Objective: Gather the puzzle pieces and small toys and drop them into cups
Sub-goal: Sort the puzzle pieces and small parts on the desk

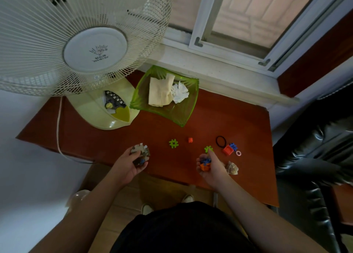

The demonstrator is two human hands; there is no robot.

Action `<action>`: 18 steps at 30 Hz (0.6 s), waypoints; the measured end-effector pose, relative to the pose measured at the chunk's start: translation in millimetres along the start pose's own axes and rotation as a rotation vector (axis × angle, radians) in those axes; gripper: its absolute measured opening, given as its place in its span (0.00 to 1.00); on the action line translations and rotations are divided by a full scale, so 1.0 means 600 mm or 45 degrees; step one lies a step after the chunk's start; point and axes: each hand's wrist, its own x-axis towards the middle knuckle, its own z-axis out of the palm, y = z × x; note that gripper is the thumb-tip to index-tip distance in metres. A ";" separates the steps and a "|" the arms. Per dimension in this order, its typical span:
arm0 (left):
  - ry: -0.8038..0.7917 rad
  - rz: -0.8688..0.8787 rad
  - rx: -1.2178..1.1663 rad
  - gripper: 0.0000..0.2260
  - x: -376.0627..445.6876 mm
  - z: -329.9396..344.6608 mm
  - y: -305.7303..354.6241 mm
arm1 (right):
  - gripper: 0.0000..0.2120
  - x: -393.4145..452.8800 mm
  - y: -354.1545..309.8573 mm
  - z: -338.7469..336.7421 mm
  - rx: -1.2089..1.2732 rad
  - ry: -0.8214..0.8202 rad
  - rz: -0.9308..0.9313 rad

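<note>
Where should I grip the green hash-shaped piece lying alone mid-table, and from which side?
Pinch the green hash-shaped piece across two opposite edges, coming straight down from above. It lies flat on the table with free space all round; its notched rim probably gives fingertips purchase.

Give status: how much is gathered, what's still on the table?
Partly gathered. Left hand holds puzzle pieces; right hand holds orange and blue toys, reaching a green piece. Loose: green connector, orange bit, toy cluster. No cups visible.

Puzzle pieces (140,153) and toys (205,163) in hand
</note>
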 end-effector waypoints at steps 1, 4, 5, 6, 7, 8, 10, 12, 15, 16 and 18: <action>0.001 0.008 0.003 0.17 0.001 0.002 -0.003 | 0.21 0.001 -0.002 -0.002 -0.007 0.012 0.012; 0.013 0.042 0.000 0.18 -0.002 0.009 -0.010 | 0.20 0.006 -0.007 -0.008 -0.026 0.014 0.032; 0.019 0.060 0.002 0.18 -0.004 0.010 -0.012 | 0.20 0.007 -0.008 -0.008 -0.037 0.001 0.037; 0.028 0.079 0.004 0.17 -0.007 0.012 -0.014 | 0.20 0.007 -0.009 -0.008 -0.043 -0.019 0.046; 0.033 0.098 0.002 0.16 -0.010 0.012 -0.015 | 0.19 0.008 -0.010 -0.008 -0.053 -0.044 0.058; 0.039 0.123 -0.002 0.15 -0.014 0.011 -0.017 | 0.19 0.009 -0.011 -0.007 -0.062 -0.069 0.072; 0.058 0.180 -0.005 0.15 -0.024 0.010 -0.021 | 0.18 0.012 -0.016 -0.002 -0.100 -0.119 0.112; 0.102 0.224 -0.017 0.16 -0.037 0.010 -0.028 | 0.18 0.016 -0.021 0.005 -0.165 -0.175 0.157; 0.141 0.286 -0.074 0.17 -0.059 0.007 -0.043 | 0.18 0.021 -0.026 0.022 -0.262 -0.249 0.196; 0.153 0.306 -0.095 0.17 -0.066 0.005 -0.050 | 0.18 0.023 -0.027 0.028 -0.285 -0.276 0.203; 0.193 0.344 -0.124 0.16 -0.079 0.000 -0.066 | 0.18 0.025 -0.025 0.040 -0.316 -0.343 0.234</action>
